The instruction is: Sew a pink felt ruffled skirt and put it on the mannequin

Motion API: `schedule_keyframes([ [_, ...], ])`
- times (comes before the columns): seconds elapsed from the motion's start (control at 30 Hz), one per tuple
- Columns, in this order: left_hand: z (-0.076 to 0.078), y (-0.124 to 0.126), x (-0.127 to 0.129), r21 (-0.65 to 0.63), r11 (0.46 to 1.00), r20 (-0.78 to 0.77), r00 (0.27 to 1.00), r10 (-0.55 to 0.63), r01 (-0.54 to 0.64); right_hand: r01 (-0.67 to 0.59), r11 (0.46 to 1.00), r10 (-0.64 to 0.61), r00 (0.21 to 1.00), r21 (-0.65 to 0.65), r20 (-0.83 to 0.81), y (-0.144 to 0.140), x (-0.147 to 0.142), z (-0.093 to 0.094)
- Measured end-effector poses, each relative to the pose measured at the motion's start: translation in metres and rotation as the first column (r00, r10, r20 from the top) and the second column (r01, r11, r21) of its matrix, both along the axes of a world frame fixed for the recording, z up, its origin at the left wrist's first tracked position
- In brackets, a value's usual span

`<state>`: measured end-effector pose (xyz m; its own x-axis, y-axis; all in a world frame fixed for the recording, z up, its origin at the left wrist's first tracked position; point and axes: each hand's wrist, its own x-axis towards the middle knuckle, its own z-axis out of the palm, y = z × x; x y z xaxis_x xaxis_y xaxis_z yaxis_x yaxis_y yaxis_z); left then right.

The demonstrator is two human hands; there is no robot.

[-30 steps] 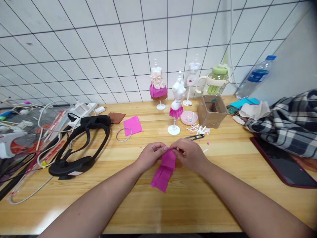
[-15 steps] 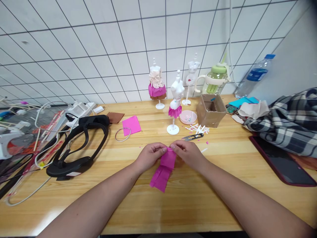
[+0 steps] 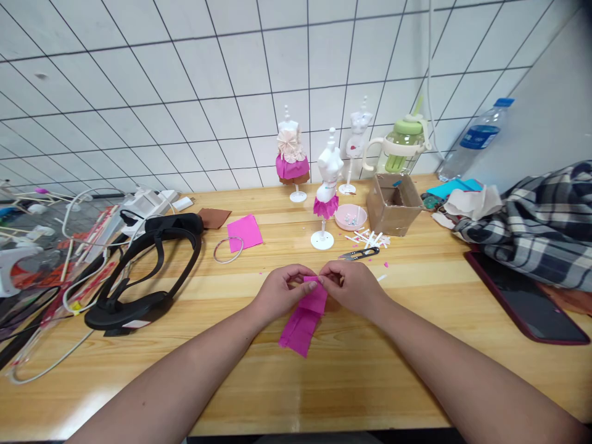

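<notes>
A magenta strip of crepe paper or cloth hangs from my fingers, creased across its middle, its lower end near the tabletop. My left hand pinches the top edge between thumb and fingers. At the top right corner, my right hand pinches the same strip, its fingertips almost touching the left ones. Just beyond my hands stands a small white mannequin wearing a ruffled magenta skirt. Black thread snips lie beyond my right hand.
Behind stand a dressed mannequin and a bare one. A pink bowl, cardboard box and white sticks are right of centre. Magenta sheet, metal ring and black headset lie left; a phone lies right.
My fingertips have shifted slightly along the strip's top edge, and the right fingers have curled in more. The strip stays held; the view has moved a little.
</notes>
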<state>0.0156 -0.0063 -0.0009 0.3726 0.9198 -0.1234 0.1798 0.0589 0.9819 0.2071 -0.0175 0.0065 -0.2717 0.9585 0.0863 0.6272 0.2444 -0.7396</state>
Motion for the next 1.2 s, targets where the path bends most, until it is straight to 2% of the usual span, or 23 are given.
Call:
schedule_keyframes([
  [0.1,0.000,0.000,0.000,0.004,0.998,-0.024,0.998,0.061,-0.061,-0.018,1.000,0.018,1.000,0.022,-0.012,0.000,0.001,0.001],
  [0.2,0.000,0.005,-0.005,-0.042,0.994,0.057,0.993,0.101,-0.099,0.011,1.000,-0.010,0.999,0.029,-0.044,0.005,0.008,-0.001],
  [0.27,0.001,0.011,-0.011,-0.082,0.983,0.168,0.970,0.178,-0.167,0.057,0.998,-0.055,0.998,0.036,-0.042,0.008,0.013,-0.001],
  [0.33,0.005,0.019,-0.019,-0.175,0.953,0.350,0.888,0.297,-0.249,0.019,0.997,-0.020,1.000,0.077,0.016,0.008,0.015,-0.001],
  [0.4,0.011,0.026,-0.029,-0.306,0.916,0.504,0.773,0.387,-0.259,-0.143,0.987,0.135,0.985,0.068,0.107,0.007,0.014,-0.002],
  [0.47,0.019,0.028,-0.039,-0.420,0.885,0.557,0.714,0.424,-0.199,-0.265,0.964,0.265,0.950,-0.021,0.165,0.006,0.012,-0.004],
  [0.5,0.022,0.027,-0.043,-0.472,0.869,0.568,0.703,0.427,-0.146,-0.252,0.966,0.257,0.949,-0.052,0.185,0.006,0.011,-0.005],
  [0.53,0.025,0.025,-0.046,-0.519,0.851,0.575,0.706,0.414,-0.076,-0.182,0.982,0.187,0.960,-0.042,0.210,0.007,0.013,-0.006],
  [0.57,0.028,0.022,-0.047,-0.553,0.833,0.583,0.712,0.392,-0.005,-0.070,0.997,0.065,0.970,0.015,0.235,0.008,0.015,-0.007],
  [0.63,0.030,0.013,-0.045,-0.589,0.801,0.589,0.735,0.337,0.106,0.128,0.978,-0.166,0.955,0.163,0.246,0.013,0.022,-0.008],
  [0.67,0.030,0.010,-0.042,-0.601,0.787,0.577,0.757,0.307,0.139,0.167,0.968,-0.207,0.952,0.185,0.225,0.015,0.026,-0.008],
  [0.73,0.027,0.005,-0.032,-0.634,0.763,0.499,0.821,0.276,0.129,0.156,0.981,-0.172,0.976,0.119,0.135,0.016,0.029,-0.006],
  [0.8,0.019,0.005,-0.020,-0.582,0.813,0.467,0.831,0.301,0.033,0.080,0.997,-0.080,0.996,0.000,-0.050,0.013,0.024,-0.005],
  [0.87,0.010,0.009,-0.012,-0.501,0.862,0.459,0.819,0.343,-0.081,-0.068,0.989,0.027,0.957,-0.131,-0.288,0.006,0.013,-0.004],
  [0.9,0.006,0.012,-0.010,-0.474,0.872,0.467,0.804,0.368,-0.124,-0.165,0.964,0.075,0.921,-0.209,-0.382,0.002,0.007,-0.004],
  [0.97,0.000,0.016,-0.009,-0.424,0.886,0.461,0.798,0.388,-0.185,-0.287,0.899,0.109,0.878,-0.332,-0.466,-0.005,-0.001,-0.003],
  [1.03,-0.002,0.017,-0.011,-0.359,0.904,0.410,0.831,0.375,-0.231,-0.391,0.812,0.109,0.831,-0.433,-0.545,-0.009,0.000,0.001],
  [1.07,-0.002,0.016,-0.012,-0.319,0.914,0.370,0.855,0.363,-0.250,-0.466,0.748,0.102,0.784,-0.473,-0.612,-0.008,0.004,0.005],
  [1.13,0.000,0.014,-0.012,-0.267,0.931,0.297,0.897,0.326,-0.250,-0.676,0.537,0.116,0.652,-0.505,-0.749,-0.005,0.017,0.013],
  [1.17,0.000,0.012,-0.012,-0.261,0.938,0.266,0.917,0.297,-0.228,-0.734,0.466,0.132,0.610,-0.494,-0.781,-0.002,0.024,0.016],
  [1.2,0.001,0.010,-0.011,-0.259,0.946,0.232,0.939,0.255,-0.193,-0.739,0.452,0.140,0.612,-0.500,-0.778,0.001,0.031,0.018],
])
